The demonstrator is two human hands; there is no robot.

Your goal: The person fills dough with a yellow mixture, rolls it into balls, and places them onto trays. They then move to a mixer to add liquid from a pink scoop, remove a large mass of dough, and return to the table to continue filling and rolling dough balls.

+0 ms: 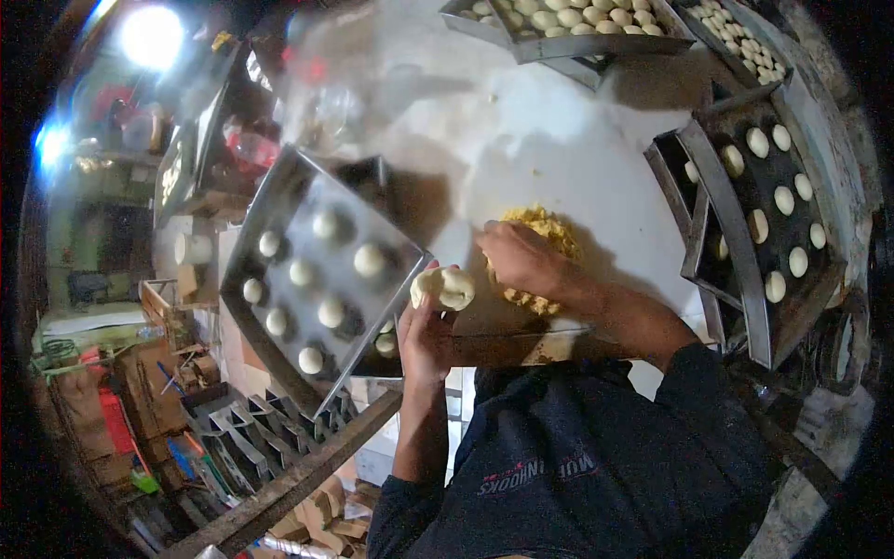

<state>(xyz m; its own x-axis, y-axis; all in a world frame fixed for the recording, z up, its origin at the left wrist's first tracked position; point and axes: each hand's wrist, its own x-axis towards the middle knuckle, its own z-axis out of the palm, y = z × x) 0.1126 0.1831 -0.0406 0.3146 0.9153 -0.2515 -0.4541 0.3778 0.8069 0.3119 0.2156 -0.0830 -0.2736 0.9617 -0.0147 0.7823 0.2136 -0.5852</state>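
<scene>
A pale, soft piece of dough [452, 289] rests in my left hand [426, 331], whose fingers and thumb curl around it near the corner of a metal tray. The dough looks hollowed or folded on top. My right hand [521, 253] is down in a heap of yellow crumbly filling [549, 226] on the white tabletop [596, 177]. Its fingers are bunched together against the filling, and their tips are partly hidden. Just left of my hands, the tilted metal tray [372, 200] carries several round dough balls [331, 312], spaced apart.
Dark trays of dough balls [784, 198] are stacked at the right edge. More full trays [596, 42] stand at the far side. Empty-looking metal pans [247, 438] sit low on the left, below a beam [307, 470]. A bright lamp [152, 39] shines upper left.
</scene>
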